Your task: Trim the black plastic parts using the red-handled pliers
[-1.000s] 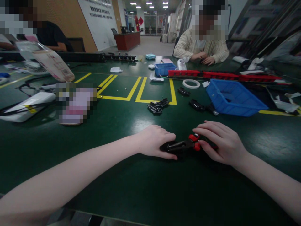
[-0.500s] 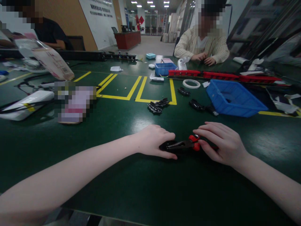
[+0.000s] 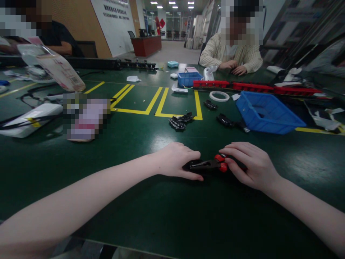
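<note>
My right hand (image 3: pixel 252 163) is closed round red-handled pliers (image 3: pixel 212 164), whose dark jaws point left toward my left hand (image 3: pixel 178 161). Between the thumb and fingers of that left hand sits a small black part (image 3: pixel 189 166), mostly covered by the hand. The jaw tips meet or overlap this part; I cannot tell whether they grip it. Beyond my hands, several similar black parts lie on the green table: a pair of black pieces (image 3: pixel 178 123), a single black piece (image 3: pixel 210 104) and another black piece (image 3: pixel 225 120).
A blue bin (image 3: pixel 280 122) stands to the right, near a white tape ring (image 3: pixel 219 96). Left of my arms lie a phone (image 3: pixel 87 120) and a white pack with cables (image 3: pixel 40 120). Red strips (image 3: pixel 253 87) run across farther back. A person (image 3: pixel 231 54) sits opposite.
My right hand and the pliers have shifted slightly left, and the jaws reach farther toward the black part. My left hand has hardly moved.
</note>
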`<move>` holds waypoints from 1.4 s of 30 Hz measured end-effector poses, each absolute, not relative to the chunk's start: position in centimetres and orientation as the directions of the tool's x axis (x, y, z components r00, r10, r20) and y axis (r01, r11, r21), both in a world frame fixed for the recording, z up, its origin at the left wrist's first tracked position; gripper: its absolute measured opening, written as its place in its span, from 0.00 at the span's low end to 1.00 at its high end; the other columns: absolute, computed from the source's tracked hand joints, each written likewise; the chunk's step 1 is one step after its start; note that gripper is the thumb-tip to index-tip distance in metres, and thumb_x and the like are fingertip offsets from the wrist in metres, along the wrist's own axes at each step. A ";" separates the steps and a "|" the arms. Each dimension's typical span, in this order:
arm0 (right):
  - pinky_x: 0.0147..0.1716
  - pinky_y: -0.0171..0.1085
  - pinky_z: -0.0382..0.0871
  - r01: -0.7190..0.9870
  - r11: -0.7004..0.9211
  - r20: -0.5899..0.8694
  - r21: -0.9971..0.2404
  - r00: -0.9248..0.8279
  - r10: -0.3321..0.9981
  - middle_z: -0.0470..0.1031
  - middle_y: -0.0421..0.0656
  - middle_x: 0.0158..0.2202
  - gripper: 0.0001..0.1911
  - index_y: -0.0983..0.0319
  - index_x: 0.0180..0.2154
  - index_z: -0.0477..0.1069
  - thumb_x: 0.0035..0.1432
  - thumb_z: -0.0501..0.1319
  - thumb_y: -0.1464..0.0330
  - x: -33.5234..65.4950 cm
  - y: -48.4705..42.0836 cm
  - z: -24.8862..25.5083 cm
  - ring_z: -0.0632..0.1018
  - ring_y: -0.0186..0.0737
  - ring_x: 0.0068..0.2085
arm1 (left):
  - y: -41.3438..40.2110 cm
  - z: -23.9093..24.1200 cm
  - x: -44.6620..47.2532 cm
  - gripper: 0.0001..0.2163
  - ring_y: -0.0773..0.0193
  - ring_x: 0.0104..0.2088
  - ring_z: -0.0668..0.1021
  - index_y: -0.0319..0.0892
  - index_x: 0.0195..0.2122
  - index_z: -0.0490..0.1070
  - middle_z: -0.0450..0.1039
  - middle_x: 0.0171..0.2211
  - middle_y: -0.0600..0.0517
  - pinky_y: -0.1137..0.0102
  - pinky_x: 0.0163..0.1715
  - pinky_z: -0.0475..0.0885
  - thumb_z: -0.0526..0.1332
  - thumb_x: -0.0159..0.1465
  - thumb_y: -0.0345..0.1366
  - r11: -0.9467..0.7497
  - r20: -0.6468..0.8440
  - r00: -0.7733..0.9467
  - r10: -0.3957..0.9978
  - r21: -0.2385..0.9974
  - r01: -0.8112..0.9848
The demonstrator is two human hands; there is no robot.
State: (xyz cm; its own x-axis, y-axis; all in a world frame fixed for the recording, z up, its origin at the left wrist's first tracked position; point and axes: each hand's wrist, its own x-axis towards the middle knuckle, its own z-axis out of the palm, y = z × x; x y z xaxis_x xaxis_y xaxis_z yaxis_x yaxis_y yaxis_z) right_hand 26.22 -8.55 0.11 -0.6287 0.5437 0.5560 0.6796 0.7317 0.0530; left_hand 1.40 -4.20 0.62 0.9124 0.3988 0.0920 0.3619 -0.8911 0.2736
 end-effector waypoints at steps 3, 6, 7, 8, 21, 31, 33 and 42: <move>0.33 0.41 0.73 0.684 0.729 0.550 0.024 -0.618 0.561 0.76 0.47 0.34 0.08 0.63 0.38 0.70 0.59 0.54 0.70 26.2 -8.5 0.1 0.77 0.42 0.36 | -4.2 0.6 1.4 0.20 0.67 0.23 0.71 0.41 0.30 0.64 0.68 0.23 0.56 0.73 0.23 0.57 0.57 0.60 0.55 -0.891 0.091 0.911 0.401 0.267 0.366; 0.33 0.41 0.74 0.676 0.737 0.553 0.009 -0.617 0.560 0.76 0.48 0.35 0.08 0.63 0.39 0.70 0.59 0.55 0.70 26.3 -8.5 0.2 0.77 0.42 0.36 | -4.2 0.6 1.4 0.20 0.67 0.24 0.71 0.41 0.31 0.64 0.68 0.23 0.56 0.73 0.23 0.57 0.57 0.60 0.56 -0.892 0.093 0.912 0.399 0.271 0.363; 0.34 0.42 0.74 0.673 0.740 0.555 0.005 -0.617 0.558 0.76 0.48 0.35 0.08 0.63 0.40 0.70 0.59 0.55 0.70 26.4 -8.5 0.2 0.77 0.43 0.37 | -4.2 0.6 1.4 0.20 0.67 0.24 0.71 0.41 0.31 0.64 0.68 0.23 0.56 0.73 0.23 0.57 0.57 0.60 0.56 -0.892 0.096 0.912 0.399 0.273 0.361; 0.34 0.42 0.74 0.669 0.743 0.557 0.003 -0.618 0.554 0.76 0.48 0.36 0.08 0.63 0.40 0.70 0.59 0.55 0.71 26.5 -8.5 0.2 0.77 0.43 0.38 | -4.1 0.6 1.4 0.20 0.67 0.24 0.71 0.41 0.31 0.64 0.68 0.24 0.56 0.73 0.24 0.57 0.57 0.60 0.56 -0.891 0.097 0.912 0.398 0.276 0.360; 0.35 0.42 0.74 0.678 0.734 0.580 0.045 -0.616 0.533 0.76 0.47 0.35 0.09 0.62 0.41 0.69 0.58 0.54 0.71 26.7 -8.5 0.3 0.77 0.44 0.38 | -4.3 0.6 1.3 0.20 0.67 0.24 0.71 0.41 0.29 0.63 0.68 0.23 0.56 0.73 0.24 0.58 0.57 0.60 0.55 -0.894 0.114 0.915 0.388 0.288 0.343; 0.48 0.53 0.67 0.667 0.744 0.553 0.041 -0.636 0.539 0.77 0.46 0.35 0.08 0.63 0.40 0.69 0.58 0.54 0.72 26.2 -8.6 0.1 0.77 0.41 0.36 | -4.2 0.5 1.3 0.20 0.67 0.24 0.70 0.41 0.30 0.63 0.68 0.23 0.56 0.73 0.23 0.57 0.57 0.60 0.55 -0.895 0.109 0.916 0.386 0.286 0.343; 0.48 0.53 0.67 0.666 0.745 0.552 0.045 -0.638 0.537 0.77 0.47 0.35 0.08 0.63 0.40 0.69 0.58 0.54 0.72 26.1 -8.6 0.1 0.77 0.41 0.36 | -4.2 0.5 1.4 0.20 0.67 0.24 0.70 0.41 0.30 0.63 0.68 0.23 0.56 0.73 0.23 0.57 0.57 0.60 0.55 -0.892 0.105 0.916 0.388 0.292 0.344; 0.48 0.53 0.66 0.668 0.742 0.556 0.056 -0.638 0.533 0.76 0.46 0.35 0.08 0.63 0.40 0.68 0.59 0.54 0.72 26.6 -8.5 0.1 0.76 0.41 0.36 | -4.2 0.7 1.4 0.20 0.67 0.24 0.71 0.41 0.30 0.63 0.68 0.23 0.56 0.73 0.24 0.57 0.58 0.60 0.55 -0.894 0.098 0.915 0.391 0.274 0.353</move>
